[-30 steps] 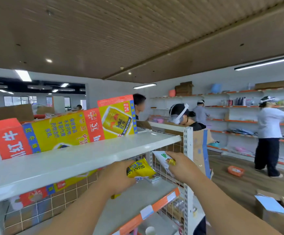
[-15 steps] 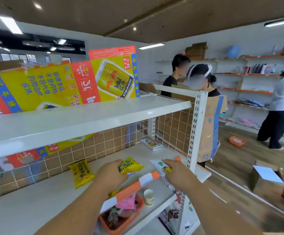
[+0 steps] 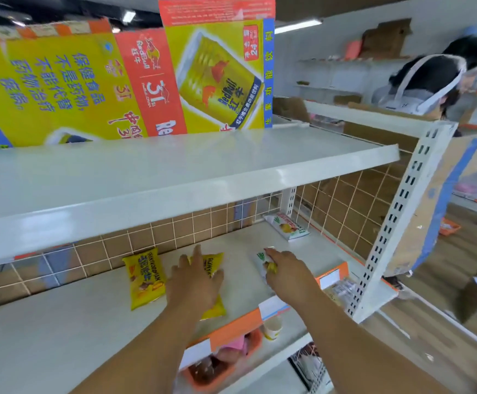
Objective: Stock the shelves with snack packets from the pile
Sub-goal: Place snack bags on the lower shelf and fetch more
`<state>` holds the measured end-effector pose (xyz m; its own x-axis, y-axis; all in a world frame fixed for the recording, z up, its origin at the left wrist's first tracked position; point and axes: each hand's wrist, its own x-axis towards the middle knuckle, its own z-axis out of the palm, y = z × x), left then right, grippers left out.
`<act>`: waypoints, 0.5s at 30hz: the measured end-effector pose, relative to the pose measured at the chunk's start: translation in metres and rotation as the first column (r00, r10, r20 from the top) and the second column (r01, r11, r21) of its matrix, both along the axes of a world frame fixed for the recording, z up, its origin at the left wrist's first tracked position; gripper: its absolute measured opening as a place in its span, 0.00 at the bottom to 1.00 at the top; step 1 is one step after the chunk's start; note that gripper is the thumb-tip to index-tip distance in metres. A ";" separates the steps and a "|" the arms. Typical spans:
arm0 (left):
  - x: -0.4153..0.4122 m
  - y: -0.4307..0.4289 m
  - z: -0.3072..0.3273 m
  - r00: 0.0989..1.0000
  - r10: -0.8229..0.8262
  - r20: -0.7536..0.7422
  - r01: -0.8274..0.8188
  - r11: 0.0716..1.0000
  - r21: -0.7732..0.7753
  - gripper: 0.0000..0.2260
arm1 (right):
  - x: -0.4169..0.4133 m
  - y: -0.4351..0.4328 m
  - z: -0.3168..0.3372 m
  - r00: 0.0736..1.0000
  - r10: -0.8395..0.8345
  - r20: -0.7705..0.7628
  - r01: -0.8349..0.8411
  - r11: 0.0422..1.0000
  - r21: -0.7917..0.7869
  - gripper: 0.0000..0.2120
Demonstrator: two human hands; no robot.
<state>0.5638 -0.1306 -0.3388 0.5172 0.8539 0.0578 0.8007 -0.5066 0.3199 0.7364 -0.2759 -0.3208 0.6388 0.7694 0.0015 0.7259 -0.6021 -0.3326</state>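
Head view: a flattened yellow-and-red carton (image 3: 103, 81) fills the upper left, standing behind the white top shelf (image 3: 174, 172). On the middle shelf (image 3: 61, 322), at centre frame, the left hand (image 3: 194, 282) lies flat with straight, spread fingers, pressing a yellow packet (image 3: 214, 264). Just left of it lies a second yellow packet (image 3: 145, 275). Right of centre, the right hand (image 3: 285, 271) curls around a white packet (image 3: 261, 258) resting on the shelf. Another white packet (image 3: 287, 226) lies at the back. A paper cup (image 3: 273, 327) stands below.

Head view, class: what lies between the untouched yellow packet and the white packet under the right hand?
Head view: a second yellow packet, the left hand resting on it.
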 end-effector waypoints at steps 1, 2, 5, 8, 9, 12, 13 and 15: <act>0.002 -0.002 -0.007 0.998 -0.044 -0.053 0.048 0.996 0.080 0.37 | 0.003 0.003 -0.003 0.999 -0.004 0.053 0.005 1.000 -0.020 0.29; 0.004 -0.004 -0.016 0.990 -0.094 -0.106 0.109 0.985 0.136 0.36 | 0.007 0.008 -0.011 0.995 0.003 0.096 0.001 0.999 -0.047 0.28; 0.016 -0.006 -0.047 0.960 -0.174 -0.218 0.205 0.970 0.130 0.36 | 0.015 0.021 -0.039 0.980 0.129 0.149 -0.110 0.985 -0.130 0.28; 0.028 -0.012 -0.064 0.968 -0.116 -0.222 0.135 0.988 0.075 0.36 | 0.021 0.035 -0.065 0.954 0.239 0.179 -0.194 0.952 -0.238 0.31; 0.034 -0.014 -0.066 0.971 -0.089 -0.222 0.112 0.990 0.091 0.35 | 0.025 0.038 -0.069 0.948 0.249 0.198 -0.197 0.948 -0.250 0.32; 0.050 -0.014 -0.067 0.977 -0.010 -0.214 0.033 0.994 0.104 0.35 | 0.042 0.048 -0.071 0.940 0.253 0.230 -0.195 0.949 -0.248 0.33; 0.055 -0.012 -0.069 0.979 0.016 -0.205 0.005 0.995 0.099 0.36 | 0.048 0.052 -0.070 0.937 0.259 0.232 -0.201 0.948 -0.246 0.33; 0.062 -0.009 -0.074 0.982 0.072 -0.175 -0.058 0.995 0.081 0.37 | 0.063 0.058 -0.071 0.934 0.279 0.224 -0.223 0.943 -0.248 0.33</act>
<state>0.6260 -0.1394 -0.4132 0.4684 0.8828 0.0354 0.8733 -0.4687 0.1329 0.7993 -0.2177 -0.3923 0.4249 0.9041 -0.0468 0.9050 -0.4254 -0.0017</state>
